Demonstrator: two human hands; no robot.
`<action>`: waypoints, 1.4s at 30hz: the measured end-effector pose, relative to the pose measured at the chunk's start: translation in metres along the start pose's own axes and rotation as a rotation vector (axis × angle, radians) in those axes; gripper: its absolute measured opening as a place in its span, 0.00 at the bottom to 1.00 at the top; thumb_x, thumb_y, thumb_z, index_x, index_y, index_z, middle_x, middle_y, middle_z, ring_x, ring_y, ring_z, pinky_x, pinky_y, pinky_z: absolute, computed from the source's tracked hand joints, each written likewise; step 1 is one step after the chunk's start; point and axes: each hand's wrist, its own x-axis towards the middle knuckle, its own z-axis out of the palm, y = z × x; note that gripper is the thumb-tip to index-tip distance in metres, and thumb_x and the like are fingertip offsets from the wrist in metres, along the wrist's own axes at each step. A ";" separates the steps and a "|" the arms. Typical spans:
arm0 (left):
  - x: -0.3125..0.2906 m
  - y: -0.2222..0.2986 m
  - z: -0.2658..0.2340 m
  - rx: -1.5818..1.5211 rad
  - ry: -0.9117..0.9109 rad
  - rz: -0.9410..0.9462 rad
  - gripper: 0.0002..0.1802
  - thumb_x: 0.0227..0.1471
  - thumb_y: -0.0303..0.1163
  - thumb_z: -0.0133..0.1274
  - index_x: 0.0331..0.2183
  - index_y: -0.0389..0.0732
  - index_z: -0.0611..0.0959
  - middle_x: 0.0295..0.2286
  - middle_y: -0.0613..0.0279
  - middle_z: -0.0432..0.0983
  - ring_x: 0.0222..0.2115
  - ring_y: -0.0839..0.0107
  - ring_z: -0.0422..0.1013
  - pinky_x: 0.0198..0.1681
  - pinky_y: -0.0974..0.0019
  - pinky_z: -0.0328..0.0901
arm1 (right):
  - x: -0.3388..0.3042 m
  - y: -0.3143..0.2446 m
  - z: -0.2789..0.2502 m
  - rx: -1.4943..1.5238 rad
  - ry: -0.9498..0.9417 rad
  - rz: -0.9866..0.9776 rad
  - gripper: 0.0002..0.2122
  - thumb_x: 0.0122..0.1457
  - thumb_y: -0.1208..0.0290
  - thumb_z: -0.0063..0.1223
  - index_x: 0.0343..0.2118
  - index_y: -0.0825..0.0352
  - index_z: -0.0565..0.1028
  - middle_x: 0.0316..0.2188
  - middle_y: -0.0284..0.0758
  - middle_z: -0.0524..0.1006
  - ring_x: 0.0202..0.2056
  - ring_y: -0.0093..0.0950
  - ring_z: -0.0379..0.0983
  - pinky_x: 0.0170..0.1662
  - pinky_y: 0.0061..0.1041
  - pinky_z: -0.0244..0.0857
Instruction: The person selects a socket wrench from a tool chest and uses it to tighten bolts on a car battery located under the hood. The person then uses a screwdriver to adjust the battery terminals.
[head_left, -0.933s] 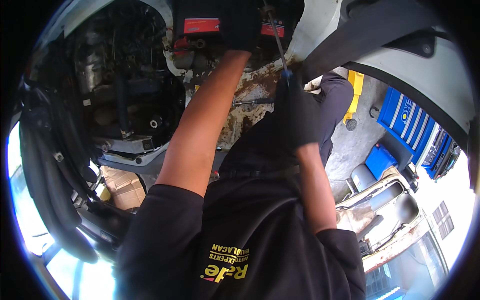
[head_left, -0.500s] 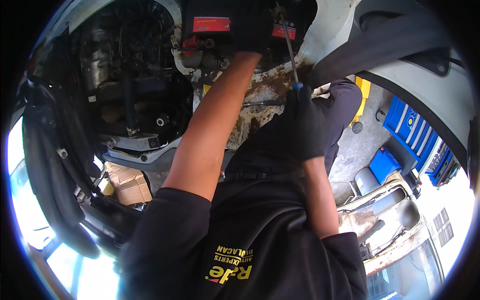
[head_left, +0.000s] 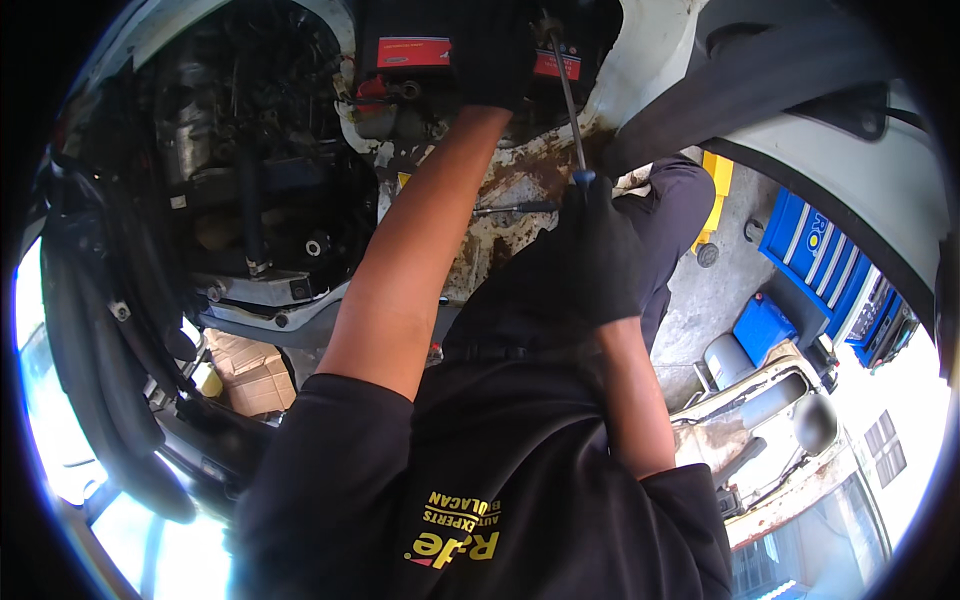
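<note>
In a black glove, my right hand [head_left: 604,250] is closed round the handle of a screwdriver [head_left: 570,112]. The long metal shaft runs up from a blue collar, and its tip meets a fitting at the right end of the car battery [head_left: 412,52]. That battery is dark with a red label and sits in a recess in the vehicle body. My left hand [head_left: 490,62], gloved in black too, lies over the middle of the battery; its fingers blend into the dark and cannot be made out. A red terminal cover [head_left: 374,94] shows at the battery's left.
A dark-handled tool [head_left: 530,207] lies on the rusty body panel [head_left: 490,245] between my arms. The engine bay [head_left: 240,150] is at left, beside black hoses [head_left: 90,330]. At right are a thick black trim piece [head_left: 740,95], a blue tool cabinet [head_left: 815,255] and a detached vehicle panel [head_left: 775,430].
The whole view has shifted slightly. My left hand still rests over the battery, and the screwdriver in my right hand keeps its tip at the same fitting.
</note>
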 end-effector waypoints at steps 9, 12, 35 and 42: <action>0.005 0.004 0.005 -0.256 0.371 -0.099 0.21 0.51 0.28 0.56 0.49 0.38 0.82 0.46 0.45 0.78 0.50 0.44 0.73 0.57 0.45 0.66 | 0.086 -0.019 0.034 -0.027 0.310 -0.223 0.10 0.70 0.61 0.46 0.42 0.63 0.74 0.23 0.43 0.78 0.27 0.45 0.80 0.28 0.45 0.73; -0.003 -0.001 0.014 -0.057 0.528 0.138 0.14 0.50 0.30 0.54 0.40 0.41 0.87 0.47 0.47 0.80 0.52 0.51 0.74 0.61 0.45 0.65 | 0.032 0.000 0.019 -0.024 0.117 -0.075 0.11 0.71 0.59 0.45 0.45 0.62 0.72 0.27 0.47 0.82 0.29 0.46 0.81 0.29 0.49 0.72; 0.009 -0.005 0.017 -0.136 0.338 -0.026 0.18 0.52 0.29 0.53 0.45 0.41 0.85 0.47 0.49 0.80 0.52 0.50 0.74 0.58 0.46 0.66 | 0.075 -0.018 0.014 -0.010 0.173 -0.118 0.13 0.70 0.58 0.46 0.40 0.64 0.72 0.27 0.51 0.81 0.31 0.55 0.79 0.32 0.55 0.70; 0.001 -0.009 0.022 -0.185 0.420 0.071 0.21 0.50 0.29 0.53 0.48 0.40 0.85 0.51 0.49 0.79 0.55 0.50 0.72 0.61 0.45 0.64 | 0.005 0.011 -0.011 0.007 0.097 -0.054 0.10 0.68 0.60 0.51 0.39 0.62 0.74 0.19 0.44 0.79 0.22 0.47 0.78 0.25 0.47 0.71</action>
